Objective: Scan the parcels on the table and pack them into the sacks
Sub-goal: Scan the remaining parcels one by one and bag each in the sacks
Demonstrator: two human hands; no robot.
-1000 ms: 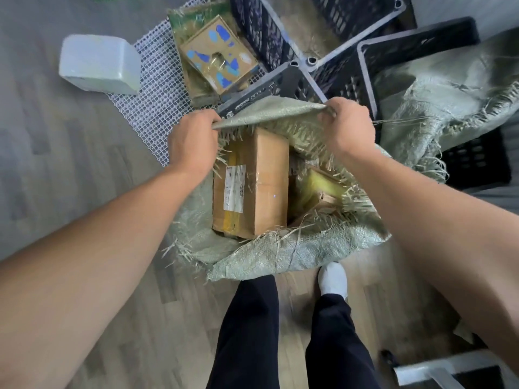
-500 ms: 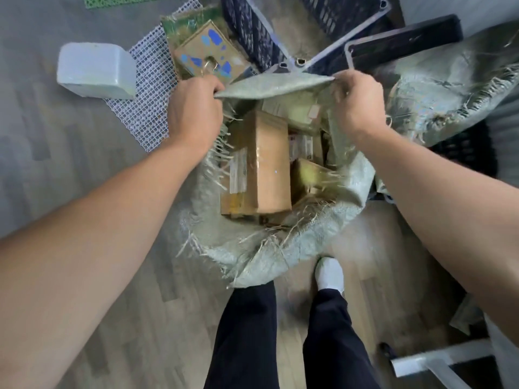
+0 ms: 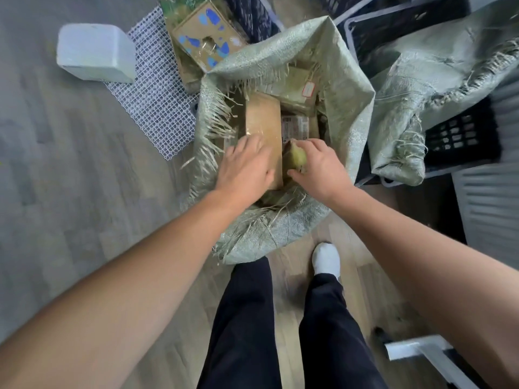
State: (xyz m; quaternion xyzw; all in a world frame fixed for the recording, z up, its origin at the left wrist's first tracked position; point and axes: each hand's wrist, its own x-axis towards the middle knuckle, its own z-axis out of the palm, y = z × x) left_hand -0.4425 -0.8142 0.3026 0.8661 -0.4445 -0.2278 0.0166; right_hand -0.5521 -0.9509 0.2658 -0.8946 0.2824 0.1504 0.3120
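Bending over the open woven sack (image 3: pixel 351 88) on the floor, both arms reaching into its mouth. Pressing the left hand (image 3: pixel 244 164) flat on the long brown carton (image 3: pixel 264 119) in the middle of the sack, fingers (image 3: pixel 238 147) straight and a little spread, holding nothing. Gripping the small yellowish parcel (image 3: pixel 296 157) with the right hand (image 3: pixel 317 164), just right of the carton inside the sack, fingers curled round its top. Looks like settling these two into place rather than lifting them out, though hard to say for certain through the blur.

Packed already, as far as shows: the carton, the yellowish parcel, a labelled parcel (image 3: pixel 299 127) deeper in the sack beyond the right hand, and a pale wrapped parcel (image 3: pixel 295 85) with a small red-edged tag against the sack's far wall. Seems fairly full, judging by the carton's top end near the frayed rim. Cannot tell whether any of them has been scanned; no scanner in view.

Left to do, probably: fetching more from the tabletop, out of sight from here, so no counting what remains. Right of the sack, a second sack (image 3: pixel 421 88) slumped over black crates (image 3: pixel 460 136), seemingly the next to fill; no seeing inside it. Beyond the sack to the left, a cardboard box with blue patches (image 3: pixel 207 37) on a white mesh mat (image 3: pixel 157 108), and farther left a white block (image 3: pixel 95 51); unclear whether part of the job
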